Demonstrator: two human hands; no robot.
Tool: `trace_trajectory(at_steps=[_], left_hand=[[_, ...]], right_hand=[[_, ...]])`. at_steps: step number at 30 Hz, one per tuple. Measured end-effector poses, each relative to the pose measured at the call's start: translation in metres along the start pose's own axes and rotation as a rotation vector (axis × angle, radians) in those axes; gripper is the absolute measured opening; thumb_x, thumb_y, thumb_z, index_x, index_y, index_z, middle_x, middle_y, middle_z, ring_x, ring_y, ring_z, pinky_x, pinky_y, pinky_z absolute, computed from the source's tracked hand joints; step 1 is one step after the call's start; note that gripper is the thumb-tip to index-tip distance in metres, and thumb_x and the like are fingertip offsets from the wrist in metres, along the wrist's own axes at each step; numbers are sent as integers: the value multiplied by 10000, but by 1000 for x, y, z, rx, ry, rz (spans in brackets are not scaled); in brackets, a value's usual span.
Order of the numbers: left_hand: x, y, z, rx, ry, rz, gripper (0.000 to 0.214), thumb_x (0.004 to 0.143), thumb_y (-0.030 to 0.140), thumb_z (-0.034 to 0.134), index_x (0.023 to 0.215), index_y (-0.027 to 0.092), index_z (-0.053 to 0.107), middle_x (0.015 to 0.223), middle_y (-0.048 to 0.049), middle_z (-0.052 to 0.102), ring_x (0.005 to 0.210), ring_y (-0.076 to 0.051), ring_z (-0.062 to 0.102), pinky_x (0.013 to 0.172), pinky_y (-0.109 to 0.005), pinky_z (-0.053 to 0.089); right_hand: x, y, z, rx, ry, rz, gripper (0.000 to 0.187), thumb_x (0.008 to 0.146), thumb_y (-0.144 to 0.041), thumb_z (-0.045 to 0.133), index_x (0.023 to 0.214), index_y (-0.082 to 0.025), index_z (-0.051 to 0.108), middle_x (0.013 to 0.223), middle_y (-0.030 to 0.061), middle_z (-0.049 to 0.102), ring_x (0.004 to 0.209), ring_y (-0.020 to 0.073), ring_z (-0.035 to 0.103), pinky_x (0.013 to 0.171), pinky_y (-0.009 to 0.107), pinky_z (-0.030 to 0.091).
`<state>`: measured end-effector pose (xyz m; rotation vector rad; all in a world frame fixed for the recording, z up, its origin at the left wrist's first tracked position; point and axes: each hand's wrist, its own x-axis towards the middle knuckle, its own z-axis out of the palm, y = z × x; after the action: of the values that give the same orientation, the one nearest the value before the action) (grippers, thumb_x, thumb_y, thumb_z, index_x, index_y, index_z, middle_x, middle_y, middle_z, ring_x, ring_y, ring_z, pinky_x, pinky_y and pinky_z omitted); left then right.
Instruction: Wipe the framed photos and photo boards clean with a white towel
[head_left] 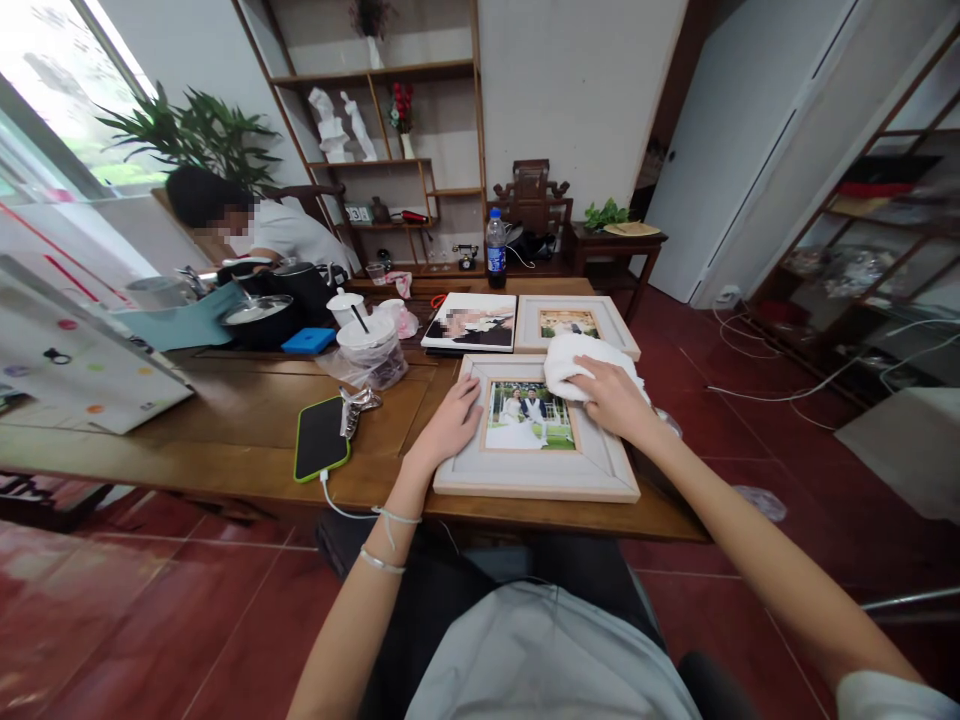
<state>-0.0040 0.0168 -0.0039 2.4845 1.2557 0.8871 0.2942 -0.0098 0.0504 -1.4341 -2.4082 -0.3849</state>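
Observation:
A pale picture frame point(600, 475) with a photo of two people lies flat at the table's front edge. My left hand point(452, 422) rests on its left border, fingers stretched out over the rim. My right hand point(611, 395) is closed on a white cloth point(574, 358) that lies over the frame's upper right corner and hides it. Behind it lies a second picture frame point(615, 318), partly covered by the cloth. A photo album point(480, 308) with a picture on its cover sits to that frame's left.
A phone point(319, 440) on a charging cable lies left of the frame. Behind it stand a lidded cup point(367, 335) in a plastic bag and a blue box point(308, 341). A cola bottle point(496, 250) stands at the back. Another person point(292, 235) leans over the table's far left.

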Motion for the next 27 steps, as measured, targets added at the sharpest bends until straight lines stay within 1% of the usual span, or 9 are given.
trace_trajectory(at_steps=[3,6,10,12,16,20,23,25,27], left_hand=[[0,0,0,-1,-6,4,421,920,278,394,1278,91,515,1405,-172,452,1385,-262,300,1141,-465,268],[0,0,-1,-8,-4,5,407,920,284,402,1269,114,525,1408,-161,453,1383,-261,304,1136,-473,273],[1,1,-3,-8,-16,6,394,922,285,400,1253,123,538,1397,-152,468,1384,-259,303,1134,-473,278],[2,1,-4,2,-24,9,392,923,279,395,1249,116,542,1391,-155,475,1382,-259,307,1133,-470,282],[2,1,-3,12,-20,6,392,924,269,395,1247,104,544,1390,-160,475,1376,-263,318,1135,-472,281],[2,2,-3,8,-16,4,403,926,266,394,1258,87,534,1397,-164,466,1384,-259,302,1146,-459,265],[2,2,-3,7,-19,3,402,927,267,391,1255,85,535,1400,-163,462,1388,-253,293,1150,-450,258],[2,3,-4,6,-24,4,397,930,273,389,1256,102,536,1404,-153,460,1390,-249,290,1149,-451,259],[2,3,-4,2,-29,4,400,931,285,396,1259,103,534,1406,-156,457,1390,-252,288,1148,-454,259]], right_hand=[[8,-3,-5,-69,44,38,542,735,-8,420,1218,-178,596,1369,123,523,1284,298,441,1004,490,358],[13,-7,-2,-106,78,50,531,753,-10,418,1227,-185,583,1405,100,489,1330,306,371,1059,543,264],[15,-12,7,-91,-51,37,541,755,-14,409,1225,-220,578,1397,71,501,1323,355,341,1018,657,231],[13,-16,5,-87,-94,37,540,764,-11,390,1233,-211,569,1378,86,519,1302,354,361,1001,660,251],[-3,-37,-16,-79,-177,-35,510,740,0,414,1181,-177,597,1329,119,555,1261,331,416,1026,612,262],[-39,-69,-49,-1,-279,-149,478,741,-15,445,1158,-177,612,1316,127,563,1254,308,450,1060,557,276],[-64,-87,-70,106,-332,-220,537,708,-6,459,1188,-206,596,1336,105,552,1266,281,459,1080,514,300],[-73,-91,-75,164,-339,-227,580,674,-10,480,1197,-232,592,1354,87,539,1279,273,453,1083,499,315],[-74,-88,-71,194,-331,-198,611,646,-16,496,1204,-247,591,1358,89,537,1281,269,456,1082,492,328]])
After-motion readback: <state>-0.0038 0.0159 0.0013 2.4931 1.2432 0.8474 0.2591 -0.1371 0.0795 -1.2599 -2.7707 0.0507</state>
